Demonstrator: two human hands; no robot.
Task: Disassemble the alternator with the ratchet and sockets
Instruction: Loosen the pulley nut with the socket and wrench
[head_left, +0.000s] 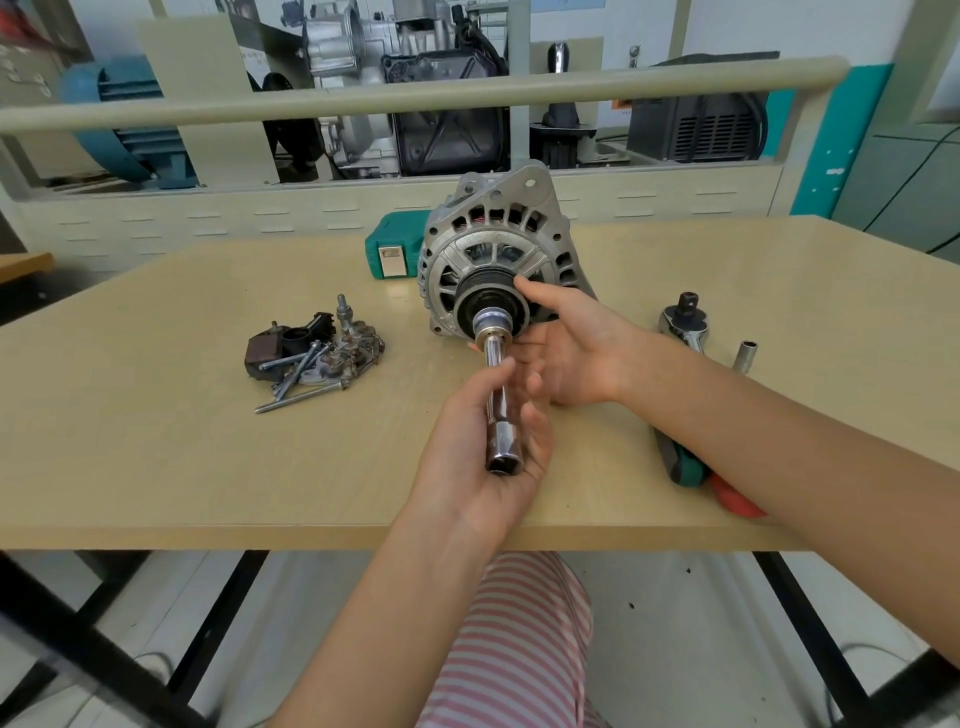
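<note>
While the alternator (498, 254) stands on its side near the middle of the table (156, 467), toward the far edge, its black pulley (491, 301) faces the person. A shiny socket (492, 325) sits on the middle of the pulley, and a long extension bar (496, 395) sticks out from it toward the near edge. The left hand (483, 452) curls its fingers around the bar and holds it. The right hand (571, 348) is mostly open, with its fingers straight, and its fingertips touch the pulley's rim. The ratchet (683, 325) lies toward the right edge, partly hidden under the right arm, with a small socket (745, 353) just beside it. A pile of bolts and taken-off parts (317, 348) lies toward the left side. A green tool case (395, 252) sits behind the alternator, by the far edge.
</note>
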